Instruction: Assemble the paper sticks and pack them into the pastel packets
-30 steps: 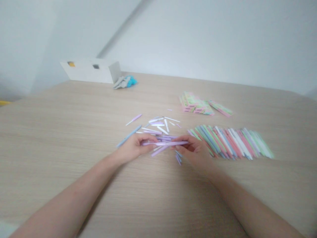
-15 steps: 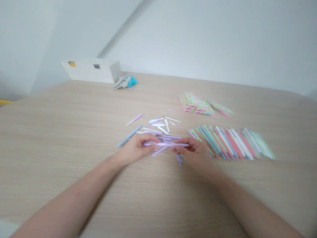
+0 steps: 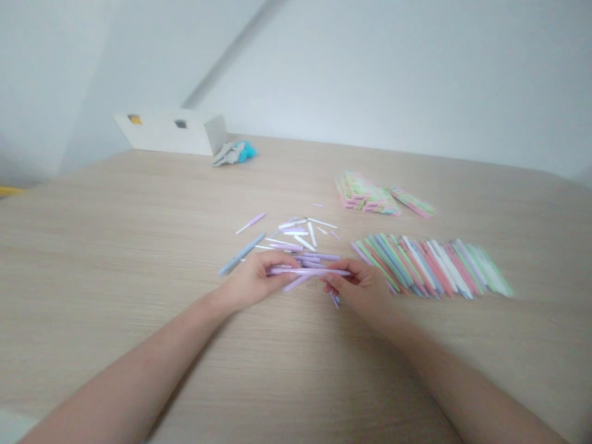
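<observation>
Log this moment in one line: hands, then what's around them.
left hand: holds lilac pen | right hand: holds its other end | beyond: loose pen parts | right: row of coloured pens

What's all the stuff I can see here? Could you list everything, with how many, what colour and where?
Purple pen: one, purple, held between both hands
Loose pen parts: many, white and purple mostly, scattered beyond the hands
Blue barrel: one, blue, left of the scatter
Small pieces: few, purple and blue, partly hidden by the right hand
Row of pens: too blurred to count, mixed pastels, right
Stacked packs: count unclear, pink and green, beyond the row
Single pack: one, pink and green, right of the stack
Box: one, white, far left
Crumpled item: one bunch, grey and blue, beside the box
Table: one, light wood-look, underneath
Wall: white, behind
Yellow object: one, left edge
Left hand: one, bare, centre-left
Right hand: one, bare, centre-right
</observation>
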Demonstrator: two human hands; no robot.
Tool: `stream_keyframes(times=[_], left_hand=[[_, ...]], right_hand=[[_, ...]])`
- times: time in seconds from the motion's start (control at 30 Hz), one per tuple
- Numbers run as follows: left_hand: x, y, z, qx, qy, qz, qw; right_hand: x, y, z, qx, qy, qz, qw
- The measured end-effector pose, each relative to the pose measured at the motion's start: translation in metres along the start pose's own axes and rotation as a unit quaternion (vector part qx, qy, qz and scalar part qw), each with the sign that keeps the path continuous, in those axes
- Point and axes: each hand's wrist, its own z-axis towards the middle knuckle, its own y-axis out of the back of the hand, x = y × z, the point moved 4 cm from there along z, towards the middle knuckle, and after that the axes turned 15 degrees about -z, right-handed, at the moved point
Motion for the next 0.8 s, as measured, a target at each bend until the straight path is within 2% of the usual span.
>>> stream_keyframes(times=[0.33, 0.43, 0.57, 0.67, 0.8], left_hand=[[-0.0042, -0.0028, 0.0002, 0.021, -0.012, 0.041, 0.999], [-0.0042, -0.0005, 0.0011, 0.01, -0.01, 0.038, 0.999], [-0.0038, 0.0031, 0.0022, -0.011, -0.01, 0.033, 0.999], [-0.0033, 0.0036, 0.0023, -0.011, -0.011, 0.032, 0.999], [-0.0035, 0.003, 0.0019, -0.01, -0.013, 0.033, 0.999]], right_hand=[[0.0008, -0.0012, 0.0006, 0.051, -0.006, -0.043, 0.998], [-0.0008, -0.0017, 0.0016, 0.064, -0.001, -0.022, 0.998], [0.0002, 0.0006, 0.0022, 0.039, 0.041, 0.049, 0.997], [0.0018, 0.0043, 0.0021, 0.005, 0.071, 0.043, 0.997], [0.0012, 0.0061, 0.003, 0.003, 0.045, 0.005, 0.999]])
